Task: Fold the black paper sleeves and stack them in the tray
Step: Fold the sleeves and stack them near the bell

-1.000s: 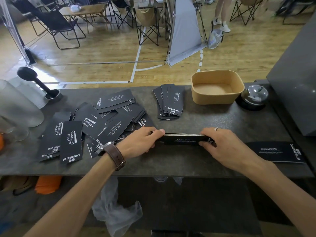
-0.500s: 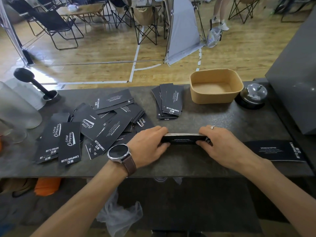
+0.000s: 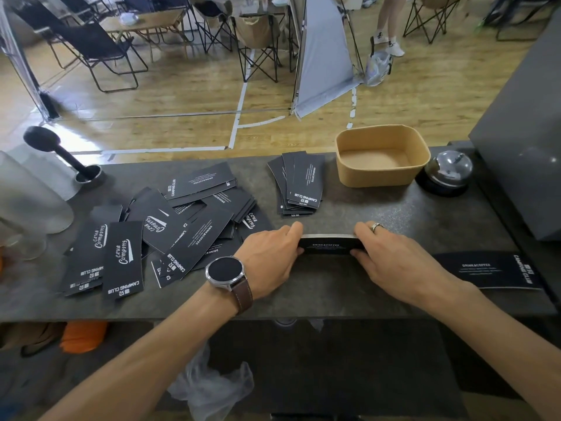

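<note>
Both the left hand (image 3: 273,256) and right hand (image 3: 391,256) grip the thin, light, slippery sleeve bundle (image 3: 329,245) at its ends; hold it there, squeezed.

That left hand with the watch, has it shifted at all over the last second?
Yes. The left hand has slid right along the bundle of sleeves, toward the right hand, and turned so the watch faces up.
</note>
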The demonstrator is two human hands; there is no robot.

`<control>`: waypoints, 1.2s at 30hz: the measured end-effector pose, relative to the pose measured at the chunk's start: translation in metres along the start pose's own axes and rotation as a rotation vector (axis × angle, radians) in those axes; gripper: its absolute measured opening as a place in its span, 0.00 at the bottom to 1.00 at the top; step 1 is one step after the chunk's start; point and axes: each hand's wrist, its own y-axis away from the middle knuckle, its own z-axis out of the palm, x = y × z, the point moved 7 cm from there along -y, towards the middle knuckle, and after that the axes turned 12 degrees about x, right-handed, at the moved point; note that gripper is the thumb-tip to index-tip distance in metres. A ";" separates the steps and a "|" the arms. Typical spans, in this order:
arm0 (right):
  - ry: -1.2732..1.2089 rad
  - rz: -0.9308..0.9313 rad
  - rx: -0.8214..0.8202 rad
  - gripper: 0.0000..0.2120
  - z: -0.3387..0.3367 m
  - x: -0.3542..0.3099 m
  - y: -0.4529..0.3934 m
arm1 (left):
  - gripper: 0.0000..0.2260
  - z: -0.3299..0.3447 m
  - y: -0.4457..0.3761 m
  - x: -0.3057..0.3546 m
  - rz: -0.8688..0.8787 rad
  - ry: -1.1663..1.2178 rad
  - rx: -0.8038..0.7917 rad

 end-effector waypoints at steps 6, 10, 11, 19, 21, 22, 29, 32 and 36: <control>-0.049 0.024 0.005 0.07 -0.001 -0.002 0.001 | 0.10 0.000 0.003 0.000 -0.004 0.067 0.039; -0.052 0.070 0.050 0.05 -0.015 0.009 0.015 | 0.09 -0.002 0.000 0.018 0.010 0.121 0.088; -0.044 0.089 0.062 0.04 -0.020 0.015 0.020 | 0.08 -0.002 -0.004 0.026 0.024 0.138 0.094; -0.213 0.368 0.202 0.10 -0.066 0.079 0.069 | 0.09 0.002 -0.040 0.096 0.085 0.375 0.080; -0.338 0.454 0.261 0.15 -0.074 0.100 0.083 | 0.08 0.008 -0.047 0.111 0.090 0.447 0.037; -0.387 0.485 0.289 0.17 -0.079 0.108 0.089 | 0.07 0.011 -0.051 0.117 0.086 0.479 0.025; -0.519 0.655 0.303 0.12 -0.092 0.172 0.115 | 0.26 0.031 -0.066 0.161 0.084 0.489 0.074; -0.543 0.715 0.281 0.11 -0.086 0.195 0.123 | 0.30 0.040 -0.069 0.179 0.091 0.371 0.112; -0.503 0.743 0.194 0.11 -0.077 0.213 0.128 | 0.24 0.040 -0.075 0.195 0.088 0.267 0.159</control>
